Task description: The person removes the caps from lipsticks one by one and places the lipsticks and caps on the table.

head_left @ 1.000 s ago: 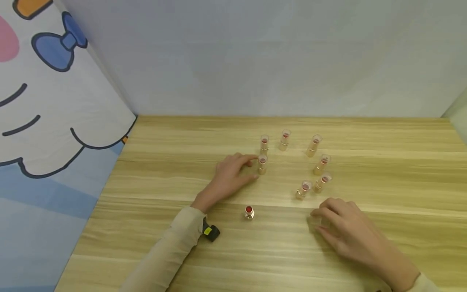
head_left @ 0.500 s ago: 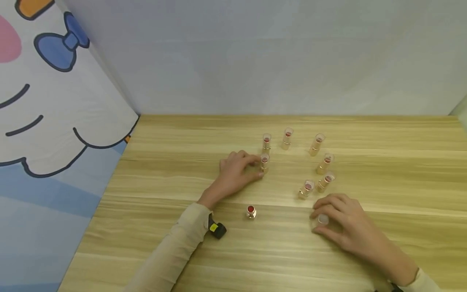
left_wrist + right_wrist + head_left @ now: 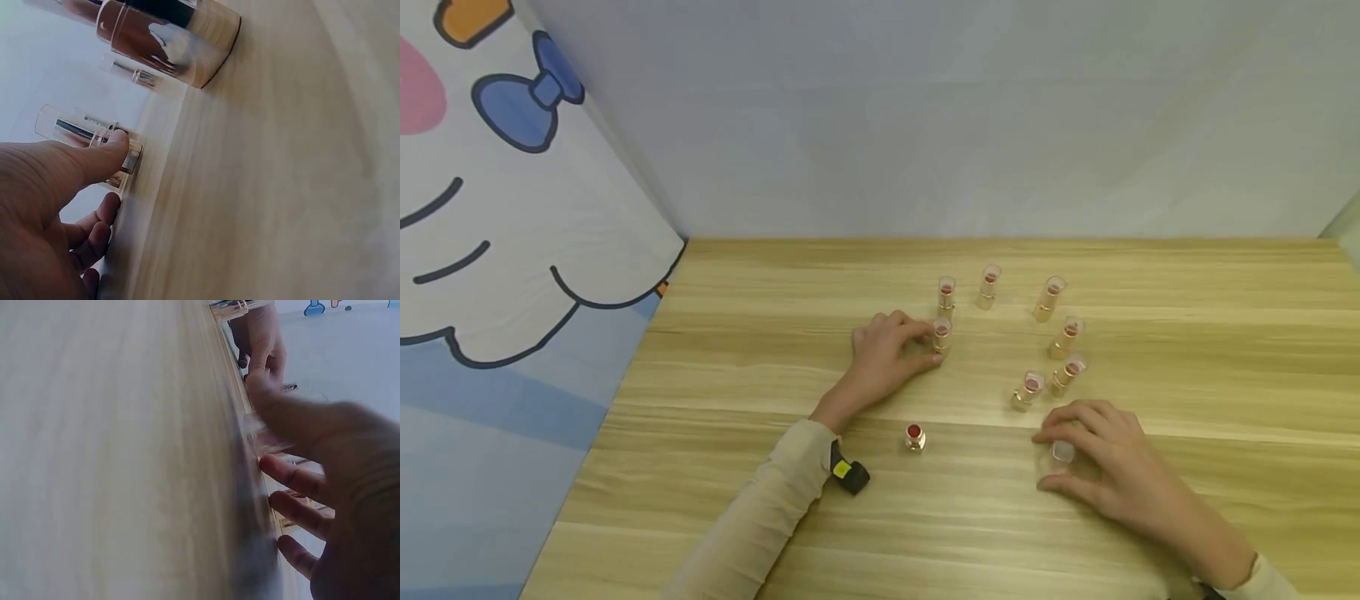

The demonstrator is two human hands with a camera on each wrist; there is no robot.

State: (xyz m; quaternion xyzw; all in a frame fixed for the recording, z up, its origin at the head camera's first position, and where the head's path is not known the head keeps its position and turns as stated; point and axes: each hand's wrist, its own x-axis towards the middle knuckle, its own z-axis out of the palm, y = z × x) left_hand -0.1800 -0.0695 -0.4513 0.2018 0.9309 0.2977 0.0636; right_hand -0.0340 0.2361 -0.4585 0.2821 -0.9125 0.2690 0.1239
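My left hand (image 3: 883, 354) pinches a gold lipstick (image 3: 942, 336) with a clear cap between thumb and index finger, low on its case. In the left wrist view the thumb lies across the case of that lipstick (image 3: 132, 153). My right hand (image 3: 1105, 458) is on the table around a loose clear lipstick cap (image 3: 1062, 452), its thumb and fingers spread to either side of it. In the right wrist view the thumb is blurred and partly hides the cap. An uncapped lipstick (image 3: 914, 437) with a red tip stands between the hands.
Several capped lipsticks stand upright in a loose arc, among them one behind the left hand's lipstick (image 3: 947, 297) and one near the right hand (image 3: 1028, 390). A pale curtain (image 3: 962, 150) closes off the far table edge; a printed cloth (image 3: 602, 350) hangs at left.
The left hand has closed in on the lipstick, its thumb moving right to the case. The right thumb and index finger have spread apart, and the clear cap between them shows more plainly.
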